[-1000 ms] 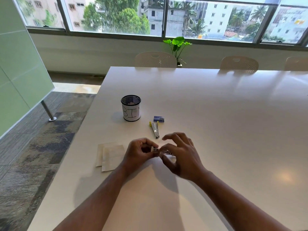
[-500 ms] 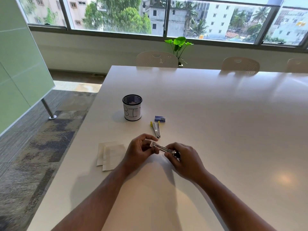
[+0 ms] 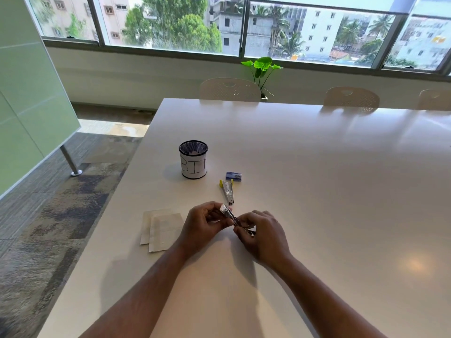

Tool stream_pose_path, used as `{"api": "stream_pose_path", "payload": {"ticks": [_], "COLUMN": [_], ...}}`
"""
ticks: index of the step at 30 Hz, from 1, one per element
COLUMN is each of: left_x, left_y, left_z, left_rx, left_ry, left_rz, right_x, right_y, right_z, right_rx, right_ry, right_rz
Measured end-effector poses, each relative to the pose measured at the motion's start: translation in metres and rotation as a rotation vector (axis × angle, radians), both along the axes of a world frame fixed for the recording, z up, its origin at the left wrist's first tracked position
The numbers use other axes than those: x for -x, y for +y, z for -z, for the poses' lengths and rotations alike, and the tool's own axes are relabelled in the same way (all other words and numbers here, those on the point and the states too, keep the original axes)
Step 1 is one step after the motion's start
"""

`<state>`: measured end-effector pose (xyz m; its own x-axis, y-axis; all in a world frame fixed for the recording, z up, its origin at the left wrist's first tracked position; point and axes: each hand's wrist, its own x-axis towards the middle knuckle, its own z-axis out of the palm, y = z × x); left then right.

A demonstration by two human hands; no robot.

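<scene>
Both hands meet low over the near part of the white bench (image 3: 317, 191), holding a slim metal stapler part (image 3: 228, 213) between them just above the surface. The left hand (image 3: 205, 225) has its fingers curled, its grip pinching the silvery upper end of the part. The right hand (image 3: 264, 236) curls round the lower, darker end, so this grip is closed on the piece as well. The part slants from upper left down to lower right – its middle shows in the gap between the two hands, and the rest is hidden by fingers.

Just beyond the hands a yellow-tipped stapler (image 3: 228, 191) lies on the bench with its narrow end towards the person. A small blue box (image 3: 233, 176) sits just past it. To the left of these stands a black mesh cup (image 3: 193, 164) wrapped in white paper lettered "BIN". Two overlapping pale paper sheets (image 3: 162, 230) lie flat beside the left wrist – near the bench's left edge.
</scene>
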<state>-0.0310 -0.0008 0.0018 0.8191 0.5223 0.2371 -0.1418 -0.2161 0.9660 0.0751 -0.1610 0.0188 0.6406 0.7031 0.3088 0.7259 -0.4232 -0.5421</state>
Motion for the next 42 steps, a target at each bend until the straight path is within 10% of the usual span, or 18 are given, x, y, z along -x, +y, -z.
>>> {"api": "stream_pose_path", "payload": {"ticks": [28, 42], "left_x": [-0.001, -0.002], "left_y": [0.000, 0.005], "left_z": [-0.001, 0.007], "left_rx": [-0.031, 0.014], "left_ry": [-0.005, -0.020], "left_rz": [0.047, 0.092], "right_x": [0.006, -0.002], "right_y": [-0.002, 0.002], "right_z": [-0.009, -0.031], "right_rx": [-0.181, 0.047], "right_ry": [0.056, -0.431], "right_rz": [-0.063, -0.263]}}
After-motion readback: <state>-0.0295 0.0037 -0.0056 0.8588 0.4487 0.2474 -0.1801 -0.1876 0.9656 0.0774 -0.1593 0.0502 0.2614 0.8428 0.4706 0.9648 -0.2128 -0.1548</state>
